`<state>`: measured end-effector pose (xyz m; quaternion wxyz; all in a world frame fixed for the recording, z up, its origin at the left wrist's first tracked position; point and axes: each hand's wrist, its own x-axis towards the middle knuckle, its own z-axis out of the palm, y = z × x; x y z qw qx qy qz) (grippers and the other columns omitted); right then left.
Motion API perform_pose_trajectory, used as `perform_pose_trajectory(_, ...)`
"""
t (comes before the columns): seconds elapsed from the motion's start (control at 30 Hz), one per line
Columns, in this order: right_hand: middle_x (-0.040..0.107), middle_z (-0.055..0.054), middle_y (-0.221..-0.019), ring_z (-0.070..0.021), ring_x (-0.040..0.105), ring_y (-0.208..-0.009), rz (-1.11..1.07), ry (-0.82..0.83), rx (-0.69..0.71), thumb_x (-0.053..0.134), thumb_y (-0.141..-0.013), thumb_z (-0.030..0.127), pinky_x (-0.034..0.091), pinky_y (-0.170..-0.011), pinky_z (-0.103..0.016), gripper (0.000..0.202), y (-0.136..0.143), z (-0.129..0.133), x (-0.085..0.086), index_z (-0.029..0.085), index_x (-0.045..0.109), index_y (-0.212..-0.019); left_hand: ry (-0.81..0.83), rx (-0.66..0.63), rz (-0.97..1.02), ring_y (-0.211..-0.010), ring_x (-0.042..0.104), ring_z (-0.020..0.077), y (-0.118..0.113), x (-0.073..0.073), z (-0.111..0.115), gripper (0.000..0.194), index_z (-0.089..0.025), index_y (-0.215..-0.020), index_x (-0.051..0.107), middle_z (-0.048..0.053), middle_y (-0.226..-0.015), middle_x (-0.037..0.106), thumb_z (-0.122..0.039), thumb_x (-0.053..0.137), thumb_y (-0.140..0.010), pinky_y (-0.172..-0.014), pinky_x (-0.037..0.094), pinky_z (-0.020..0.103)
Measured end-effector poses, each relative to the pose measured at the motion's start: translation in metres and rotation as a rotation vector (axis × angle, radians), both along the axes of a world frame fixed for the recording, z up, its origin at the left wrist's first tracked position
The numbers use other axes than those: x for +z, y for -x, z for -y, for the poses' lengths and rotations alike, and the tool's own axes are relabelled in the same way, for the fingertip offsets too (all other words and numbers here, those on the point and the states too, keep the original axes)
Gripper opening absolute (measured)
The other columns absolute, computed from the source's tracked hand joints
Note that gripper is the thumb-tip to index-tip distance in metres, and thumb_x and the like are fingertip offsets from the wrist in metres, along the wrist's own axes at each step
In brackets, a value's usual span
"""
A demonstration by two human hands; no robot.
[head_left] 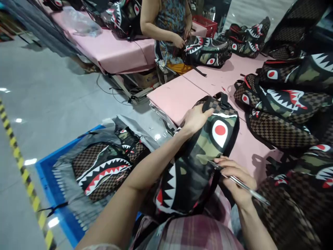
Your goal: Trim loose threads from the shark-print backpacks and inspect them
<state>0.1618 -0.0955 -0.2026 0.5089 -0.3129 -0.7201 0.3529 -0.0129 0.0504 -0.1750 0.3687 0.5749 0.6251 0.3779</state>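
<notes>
A backpack (205, 146) with a camouflage, shark-tooth and red-eye print leans between my body and the pink table, its top loop pointing away from me. My left hand (196, 119) grips its upper left side, thumb across the checkered top and the other fingers partly hidden. In my right hand (236, 175) is a slim silver metal tool (243, 187), its tip beside the backpack's right side, below the red eye. Whether the tip touches the fabric I cannot tell, nor the tool's exact kind.
Several similar backpacks (283, 132) are piled on the right of the pink table (171, 97). A blue crate (47, 180), lined with grey plastic, holds more on the floor at left. Across the table, a person (171, 21) handles another backpack (208, 52).
</notes>
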Motion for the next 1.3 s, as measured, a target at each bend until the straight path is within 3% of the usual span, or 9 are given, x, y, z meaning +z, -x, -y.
perform_pose_trajectory(0.1,0.068,-0.001,-0.08,-0.024,0.067,-0.088,0.109,-0.074,-0.065,0.065,-0.079,0.021,0.033,-0.101,-0.054,0.006,0.011,0.01,-0.003,0.023,0.063,-0.084,-0.043,-0.17,-0.273,-0.098,0.06,0.0295,-0.008,0.012,0.03,0.047,-0.019,-0.114,0.058,0.012,-0.105,0.064,-0.049,0.048,-0.08,-0.082,0.046,0.04)
perform_pose_trajectory(0.2,0.066,0.002,-0.072,-0.0187,0.067,-0.076,-0.061,0.019,-0.279,0.059,-0.083,0.023,0.038,-0.097,-0.049,0.003,0.01,0.011,-0.009,0.022,0.059,-0.08,0.002,-0.329,-0.489,-0.106,0.056,0.0339,-0.002,0.007,0.065,0.075,-0.019,-0.136,0.037,0.016,-0.123,0.052,-0.049,0.059,-0.071,-0.085,0.045,0.043)
perform_pose_trajectory(0.27,0.065,0.001,-0.073,-0.0166,0.064,-0.07,-0.184,0.11,-0.4,0.057,-0.084,0.023,0.048,-0.081,-0.04,0.001,0.006,0.013,-0.015,0.022,0.058,-0.083,0.027,-0.426,-0.489,-0.109,0.055,0.0339,0.006,-0.004,0.084,0.081,-0.019,-0.141,0.027,0.016,-0.126,0.051,-0.046,0.059,-0.072,-0.087,0.045,0.043)
perform_pose_trajectory(0.37,0.064,-0.002,-0.079,-0.0169,0.062,-0.072,-0.194,0.161,-0.457,0.06,-0.081,0.023,0.049,-0.061,-0.03,0.004,0.0,0.022,-0.024,0.022,0.058,-0.085,-0.023,-0.5,-0.311,-0.111,0.055,0.0287,0.019,-0.019,0.1,0.063,-0.02,-0.139,0.033,0.011,-0.126,0.055,-0.035,0.052,-0.08,-0.091,0.044,0.039)
perform_pose_trajectory(0.5,0.061,-0.001,-0.072,-0.0183,0.062,-0.073,-0.076,0.073,-0.442,0.058,-0.081,0.019,0.05,-0.066,-0.035,0.004,-0.002,0.031,-0.027,0.021,0.058,-0.078,-0.067,-0.411,-0.066,-0.098,0.061,0.0224,0.028,-0.029,0.106,0.046,-0.022,-0.129,0.047,0.004,-0.112,0.064,-0.029,0.048,-0.084,-0.084,0.047,0.033)
perform_pose_trajectory(0.63,0.058,0.001,-0.064,-0.0172,0.061,-0.066,-0.016,-0.035,-0.462,0.056,-0.08,0.013,0.05,-0.065,-0.037,0.012,0.005,0.031,-0.023,0.021,0.055,-0.073,-0.032,-0.239,0.293,-0.094,0.061,0.0201,0.029,-0.04,0.109,0.045,-0.019,-0.126,0.052,0.002,-0.108,0.065,-0.033,0.052,-0.083,-0.079,0.05,0.029)
perform_pose_trajectory(0.73,0.058,0.002,-0.064,-0.0181,0.062,-0.068,0.043,-0.109,-0.472,0.057,-0.079,0.01,0.05,-0.067,-0.039,0.012,0.013,0.029,-0.02,0.021,0.055,-0.075,-0.012,-0.151,0.438,-0.092,0.061,0.0194,0.027,-0.046,0.11,0.044,-0.019,-0.122,0.056,0.001,-0.106,0.066,-0.033,0.056,-0.081,-0.078,0.051,0.027)
perform_pose_trajectory(0.97,0.062,-0.001,-0.072,-0.0194,0.062,-0.073,0.248,-0.181,-0.501,0.062,-0.076,0.012,0.05,-0.068,-0.04,0.015,0.025,0.028,-0.011,0.021,0.056,-0.086,0.011,-0.094,0.432,-0.094,0.062,0.0209,0.027,-0.048,0.106,0.044,-0.019,-0.118,0.06,0.001,-0.105,0.068,-0.034,0.06,-0.077,-0.085,0.051,0.031)
perform_pose_trajectory(1.3,0.058,0.001,-0.066,-0.0151,0.058,-0.062,0.322,-0.147,-0.56,0.057,-0.078,0.009,0.048,-0.057,-0.031,0.013,0.026,0.031,-0.005,0.022,0.054,-0.077,0.029,-0.076,0.379,-0.091,0.064,0.0196,0.027,-0.051,0.107,0.044,-0.021,-0.118,0.058,0.0,-0.102,0.069,-0.036,0.06,-0.077,-0.083,0.052,0.029)
